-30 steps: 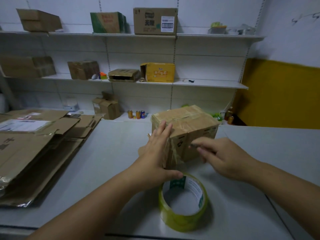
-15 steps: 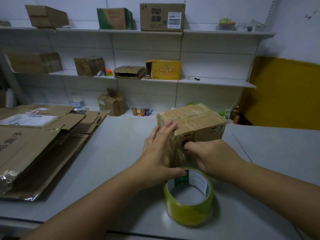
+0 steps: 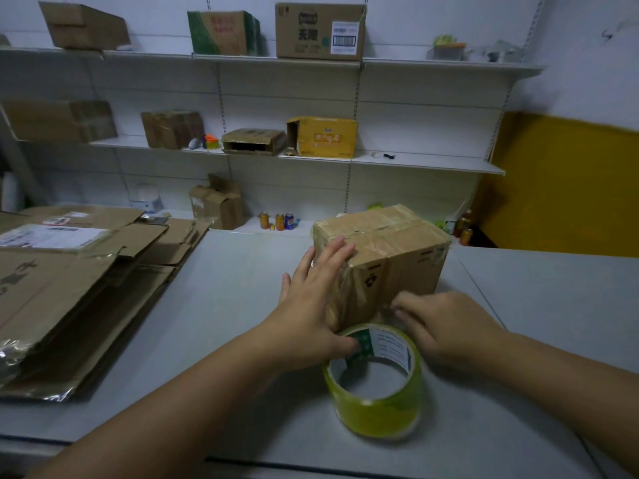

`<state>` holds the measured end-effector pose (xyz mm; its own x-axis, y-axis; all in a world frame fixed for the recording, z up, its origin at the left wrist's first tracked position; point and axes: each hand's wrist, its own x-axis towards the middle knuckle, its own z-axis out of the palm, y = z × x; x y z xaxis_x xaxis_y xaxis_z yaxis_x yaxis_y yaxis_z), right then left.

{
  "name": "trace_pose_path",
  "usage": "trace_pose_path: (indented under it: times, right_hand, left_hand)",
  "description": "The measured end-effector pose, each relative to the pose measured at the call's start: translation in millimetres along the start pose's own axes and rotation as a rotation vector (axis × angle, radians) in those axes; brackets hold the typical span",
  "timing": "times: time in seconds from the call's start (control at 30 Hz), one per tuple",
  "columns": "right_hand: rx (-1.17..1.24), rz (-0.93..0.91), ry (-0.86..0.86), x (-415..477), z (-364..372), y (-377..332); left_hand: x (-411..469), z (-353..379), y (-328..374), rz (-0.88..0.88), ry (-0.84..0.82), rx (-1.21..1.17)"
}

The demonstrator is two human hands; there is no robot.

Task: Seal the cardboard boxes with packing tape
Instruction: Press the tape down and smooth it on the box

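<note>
Saw a grey table (image 3: 207,323) filling the lower frame from three through nine o'clock. Noted white wall shelves (image 3: 415,164) behind it at twelve o'clock, loaded with several cartons. Found a stack of flattened cardboard (image 3: 69,299) lying on the table at nine o'clock, with clear film at its near end. Found the cardboard box (image 3: 408,257) standing on the table just past centre toward one o'clock, closed, top and near corner crossed by strips of clear tape. Saw the left hand (image 3: 311,312) laid flat against the box's left near face, fingers straight and slightly spread toward twelve o'clock, gripping nothing. Saw the right hand (image 3: 449,326) at the foot of the box's right near face, fingers bent, tips at the bottom edge; could not tell through the blur whether pinching tape or only pressing. Found the tape roll (image 3: 377,409), yellowish, lying flat with hole upward at six o'clock of the box, just beside it, between the two wrists. Spotted three small cans (image 3: 280,221) at eleven o'clock of the box, well apart from it, by the wall.
</note>
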<state>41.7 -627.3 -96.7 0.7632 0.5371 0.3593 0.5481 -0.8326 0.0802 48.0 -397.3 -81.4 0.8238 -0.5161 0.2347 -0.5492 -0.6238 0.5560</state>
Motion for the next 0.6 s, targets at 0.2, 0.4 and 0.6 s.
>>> trace_pose_path:
  times: [0.2, 0.4, 0.6]
  right_hand:
    - [0.103, -0.067, 0.176, 12, -6, -10]
    - [0.065, 0.165, 0.062, -25, 3, 11]
    - [-0.063, 0.402, -0.128, -59, 8, 34]
  left_hand:
    - [1, 3, 2, -0.014, -0.006, 0.019]
    - [-1, 2, 7, 0.011, 0.058, 0.012]
    - [21, -6, 5, 0.198, 0.340, 0.350]
